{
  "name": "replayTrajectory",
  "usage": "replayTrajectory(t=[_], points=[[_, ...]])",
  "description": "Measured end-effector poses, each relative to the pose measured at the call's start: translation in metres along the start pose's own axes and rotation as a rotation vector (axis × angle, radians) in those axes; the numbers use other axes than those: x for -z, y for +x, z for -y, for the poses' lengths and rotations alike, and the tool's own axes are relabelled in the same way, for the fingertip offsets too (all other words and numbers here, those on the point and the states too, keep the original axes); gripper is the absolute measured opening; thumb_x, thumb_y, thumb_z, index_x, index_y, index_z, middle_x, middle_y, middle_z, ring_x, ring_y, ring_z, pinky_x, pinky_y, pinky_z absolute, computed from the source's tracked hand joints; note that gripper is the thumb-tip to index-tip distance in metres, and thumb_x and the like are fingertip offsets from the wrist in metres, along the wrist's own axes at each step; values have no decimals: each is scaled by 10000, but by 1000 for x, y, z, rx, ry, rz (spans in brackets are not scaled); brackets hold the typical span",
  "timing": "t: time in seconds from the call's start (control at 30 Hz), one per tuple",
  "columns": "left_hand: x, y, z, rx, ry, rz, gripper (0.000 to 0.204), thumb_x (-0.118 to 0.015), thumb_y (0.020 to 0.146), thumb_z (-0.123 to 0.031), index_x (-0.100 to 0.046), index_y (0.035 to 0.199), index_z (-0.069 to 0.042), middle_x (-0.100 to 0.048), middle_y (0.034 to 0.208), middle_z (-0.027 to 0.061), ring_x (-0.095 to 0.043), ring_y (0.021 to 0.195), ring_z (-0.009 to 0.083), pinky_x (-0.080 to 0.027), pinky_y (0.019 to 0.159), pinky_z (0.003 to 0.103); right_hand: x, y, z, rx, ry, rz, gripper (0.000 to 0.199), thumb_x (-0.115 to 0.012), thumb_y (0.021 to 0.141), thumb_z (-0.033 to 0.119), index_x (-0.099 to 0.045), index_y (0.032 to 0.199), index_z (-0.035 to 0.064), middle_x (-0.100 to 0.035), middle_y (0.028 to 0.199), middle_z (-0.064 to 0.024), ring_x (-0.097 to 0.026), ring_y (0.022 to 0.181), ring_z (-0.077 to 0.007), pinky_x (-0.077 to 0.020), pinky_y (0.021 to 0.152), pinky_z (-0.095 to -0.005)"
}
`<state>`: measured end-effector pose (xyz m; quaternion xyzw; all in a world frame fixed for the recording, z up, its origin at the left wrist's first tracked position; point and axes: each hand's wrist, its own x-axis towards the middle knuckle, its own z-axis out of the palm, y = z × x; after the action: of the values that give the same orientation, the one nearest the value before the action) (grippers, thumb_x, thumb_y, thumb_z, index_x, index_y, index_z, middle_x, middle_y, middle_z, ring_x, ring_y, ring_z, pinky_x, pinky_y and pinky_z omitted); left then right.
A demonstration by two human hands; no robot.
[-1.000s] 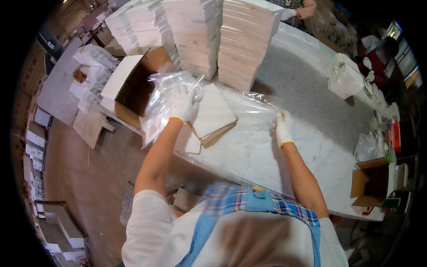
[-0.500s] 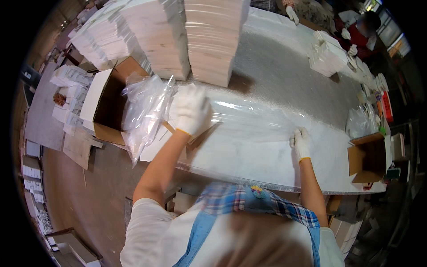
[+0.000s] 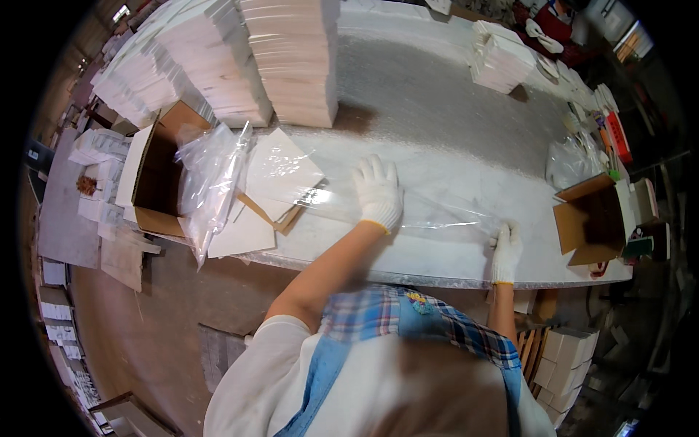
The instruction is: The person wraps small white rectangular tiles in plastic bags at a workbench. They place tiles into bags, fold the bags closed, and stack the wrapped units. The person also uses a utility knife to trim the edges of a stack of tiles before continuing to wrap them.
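Observation:
A long clear plastic sleeve [image 3: 444, 217] lies stretched across the white sheet [image 3: 437, 258] on the table. My left hand [image 3: 378, 191], in a white knit glove, rests flat on the sleeve's middle with its fingers extended. At the sleeve's right end, the fingers of my gloved right hand [image 3: 506, 247] are closed on the film. The left end of the plastic reaches over white square pieces [image 3: 285, 169], which overlap a brown cardboard piece [image 3: 290, 220]. Farther left, a heap of clear plastic bags [image 3: 211, 182] spills from an open cardboard box [image 3: 149, 175].
Tall stacks of white slabs [image 3: 291, 65] rise at the back left. A smaller stack [image 3: 501, 58] stands at the far right, near a person in red [image 3: 550, 25]. An open carton [image 3: 591, 222], a clear bag [image 3: 571, 160] and a red tray [image 3: 619, 137] line the right side.
My left hand has moved right, from beside the plastic heap to the sleeve's middle, uncovering the white squares. My right hand keeps the sleeve's end. The whole view has shifted slightly.

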<state>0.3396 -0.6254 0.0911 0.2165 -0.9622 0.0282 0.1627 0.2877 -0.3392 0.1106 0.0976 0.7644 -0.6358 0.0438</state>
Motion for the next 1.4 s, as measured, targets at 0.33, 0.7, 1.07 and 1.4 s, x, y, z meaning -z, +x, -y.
replayTrajectory(t=[0.33, 0.7, 1.07, 1.4], points=[[-16, -23, -135, -313, -386, 201, 596, -666, 912, -479, -567, 1265, -9, -548, 1266, 207, -483, 1217, 376, -348, 1069, 497, 169, -69, -69, 36, -123, -208, 227, -541, 1060, 194, -640, 1129, 2, -606, 866, -16, -542, 704, -99, -477, 649, -253], [18, -63, -195, -561, -479, 117, 609, -736, 843, -445, -575, 1228, -2, -544, 1239, 215, -493, 1202, 388, -370, 1041, 517, 211, -165, -243, -402, -762, 270, 197, -588, 1030, 221, -685, 1041, 50, -670, 846, -50, -609, 686, -142, -517, 648, -301], [21, -73, -181, -506, -410, 162, 663, -708, 857, -464, -551, 1270, 31, -522, 1278, 270, -458, 1210, 427, -344, 1043, 538, 154, -53, -187, -408, -1169, 1207, 229, -604, 1011, 238, -737, 956, 60, -714, 776, -70, -639, 596, -200, -537, 580, -342], [11, -74, -175, -524, -339, 172, 729, -636, 898, -524, -540, 1335, 52, -509, 1379, 296, -426, 1321, 476, -323, 1094, 575, 25, 61, 32, 277, -820, 534, 651, -677, 898, 378, -572, 1431, 19, -630, 1384, -249, -603, 1291, -392, -481, 1065, -423]])
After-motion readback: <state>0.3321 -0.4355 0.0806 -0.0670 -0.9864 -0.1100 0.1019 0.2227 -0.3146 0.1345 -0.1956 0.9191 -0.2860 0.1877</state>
